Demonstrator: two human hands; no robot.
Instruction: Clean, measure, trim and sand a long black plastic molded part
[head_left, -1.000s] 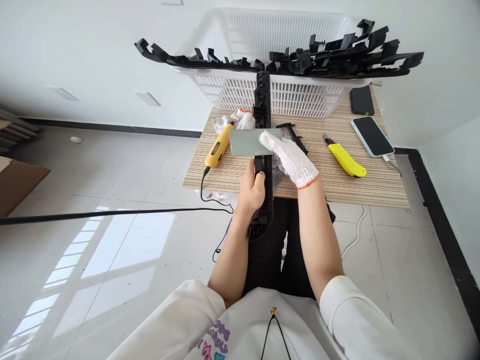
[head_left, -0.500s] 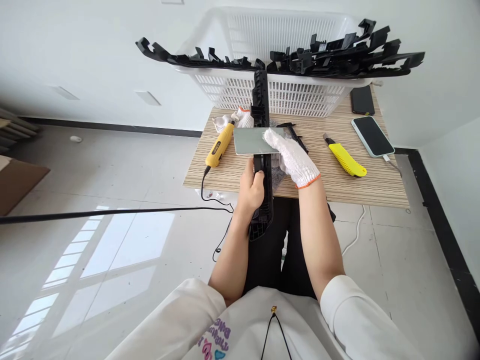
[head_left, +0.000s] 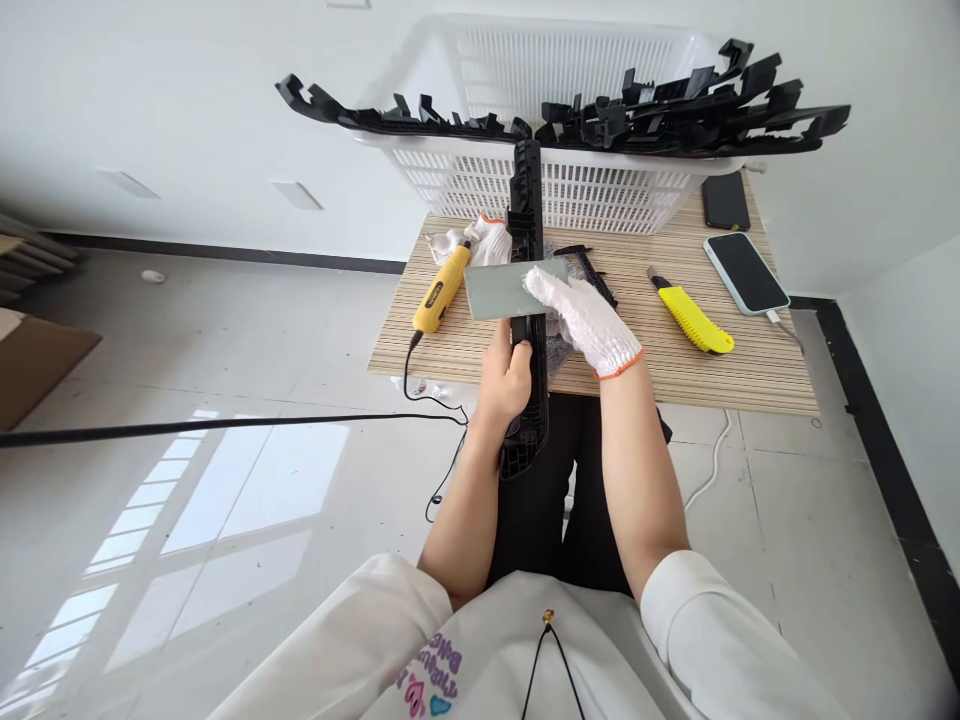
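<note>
My bare left hand (head_left: 508,378) is wrapped round a long black plastic part (head_left: 525,455), which points away from me over the table's front edge. In a white knitted glove, my right hand (head_left: 581,310) grips a flat grey-green plate (head_left: 491,292) that lies crosswise over the part. The plate hides a stretch of the part, and I cannot tell whether the two touch. Left of them lies a yellow corded rotary tool (head_left: 441,290) beside a crumpled white glove (head_left: 487,240). Partly behind my right hand is a black caliper (head_left: 592,272).
A white plastic basket (head_left: 600,190) at the back of the striped wooden table (head_left: 660,375) carries several black plastic parts (head_left: 660,115) across its rim. To the right lie a yellow utility knife (head_left: 691,315), a phone on a cable (head_left: 746,272) and a black phone (head_left: 725,202). A black cord (head_left: 225,424) crosses at left.
The grey-green plate has tilted, its left end lowered slightly towards me. My left hand and the black part have shifted a little to the right.
</note>
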